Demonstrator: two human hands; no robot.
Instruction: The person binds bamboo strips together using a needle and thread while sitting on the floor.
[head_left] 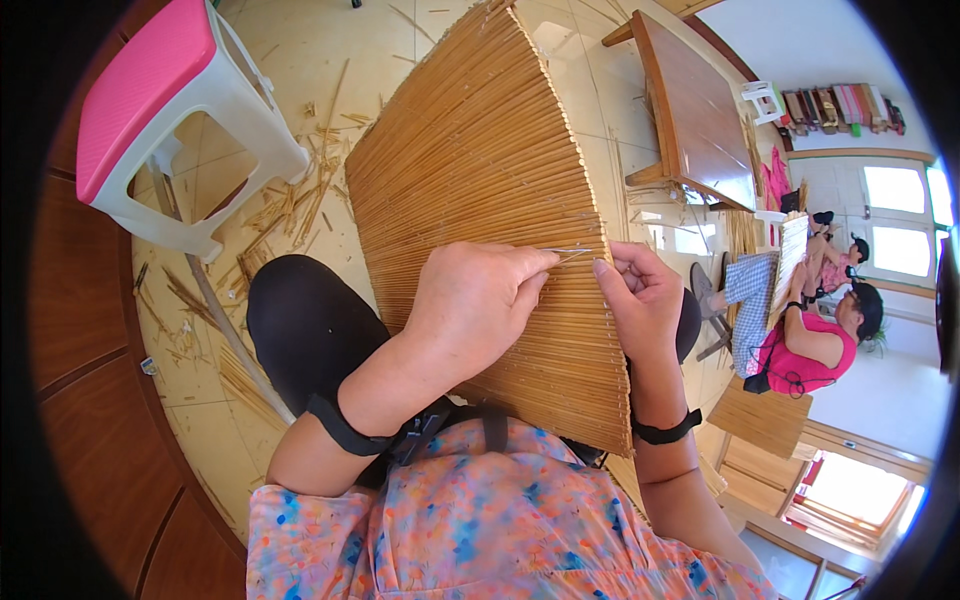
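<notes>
Head — two hands (pixel 480 305) (pixel 645 300), one mat (pixel 490 190)

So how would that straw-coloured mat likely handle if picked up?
The straw-coloured mat would probably stay fairly stiff along its stalks, which run straight, and may flex between them, since they lie side by side. It is likely light for its size, being built of such thin pieces.

Head-worn fisheye, facing steeply down past patterned shirt (pixel 480 515); hands (pixel 472 305) near, wooden table (pixel 695 105) farther off.

Bright daylight, windows (pixel 895 190) glaring at right, edges bent and blackened, distance perhaps soft
</notes>
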